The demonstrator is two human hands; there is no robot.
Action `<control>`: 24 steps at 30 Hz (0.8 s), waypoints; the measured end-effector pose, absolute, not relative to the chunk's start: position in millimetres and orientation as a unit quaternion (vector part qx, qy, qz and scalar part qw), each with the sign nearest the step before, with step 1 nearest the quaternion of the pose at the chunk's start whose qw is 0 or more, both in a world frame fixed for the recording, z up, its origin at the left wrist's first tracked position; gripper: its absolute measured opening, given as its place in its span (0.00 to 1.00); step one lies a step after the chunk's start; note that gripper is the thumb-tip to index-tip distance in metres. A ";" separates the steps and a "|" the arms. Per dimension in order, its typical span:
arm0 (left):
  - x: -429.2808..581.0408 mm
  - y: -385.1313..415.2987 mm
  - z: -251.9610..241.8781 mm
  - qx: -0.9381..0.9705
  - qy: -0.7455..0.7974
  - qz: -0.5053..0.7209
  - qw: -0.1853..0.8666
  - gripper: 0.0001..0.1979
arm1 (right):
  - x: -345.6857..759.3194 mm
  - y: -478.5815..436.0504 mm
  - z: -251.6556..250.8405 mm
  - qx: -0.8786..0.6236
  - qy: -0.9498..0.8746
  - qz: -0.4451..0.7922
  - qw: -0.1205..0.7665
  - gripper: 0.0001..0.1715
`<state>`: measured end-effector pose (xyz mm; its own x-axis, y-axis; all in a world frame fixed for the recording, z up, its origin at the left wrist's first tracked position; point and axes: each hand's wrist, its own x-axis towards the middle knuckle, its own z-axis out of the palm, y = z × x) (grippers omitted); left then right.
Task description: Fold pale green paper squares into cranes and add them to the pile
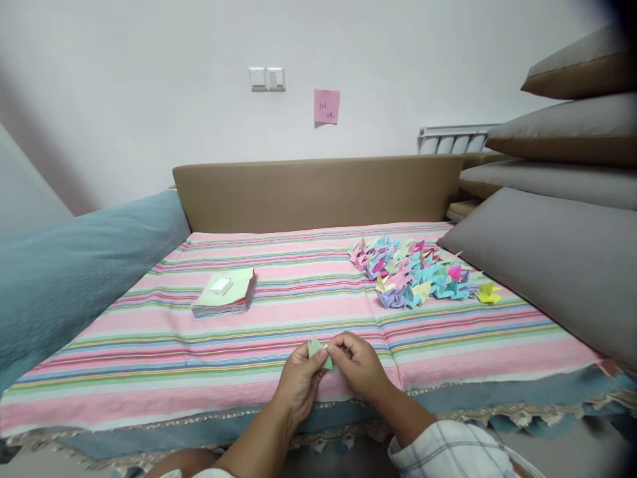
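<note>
A small folded piece of green paper point(314, 347) is held between both hands, just above the near part of the striped cloth. My left hand point(300, 380) pinches it between thumb and fingers from the left. My right hand point(359, 366) grips its right corner with thumb and forefinger; the fingers partly hide the folds. Beyond, to the right, lies a pile of folded paper cranes point(405, 275) in pink, blue, purple and yellow. To the left is a stack of square coloured paper point(239, 282), topped by a small white block point(221, 286).
The striped cloth point(298, 279) covers the seat. A brown backrest point(318, 192) stands along the wall, and grey cushions point(557, 239) are piled at the right. At the left is a blue-covered armrest point(99, 245). A pink note point(326, 106) sticks to the wall near switches point(267, 79).
</note>
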<state>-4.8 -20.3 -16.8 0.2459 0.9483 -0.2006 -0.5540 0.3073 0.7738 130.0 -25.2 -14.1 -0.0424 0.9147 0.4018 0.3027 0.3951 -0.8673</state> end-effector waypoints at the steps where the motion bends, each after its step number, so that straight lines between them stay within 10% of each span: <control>1: -4.8 -20.4 -16.6 0.290 0.334 0.512 0.736 0.15 | 129.5 -25.5 -13.7 -0.464 -0.658 0.294 0.516 0.10; 24: -6.2 -17.7 -13.2 0.258 0.344 0.534 0.728 0.14 | 115.9 -26.9 -23.9 -0.424 -0.585 0.479 0.499 0.10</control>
<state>-6.2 -17.7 -13.2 0.1932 0.9546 -0.2267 -0.5997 0.2977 0.7428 115.9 -26.9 -23.9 -0.1433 0.9737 0.1769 0.0180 0.1813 -0.9833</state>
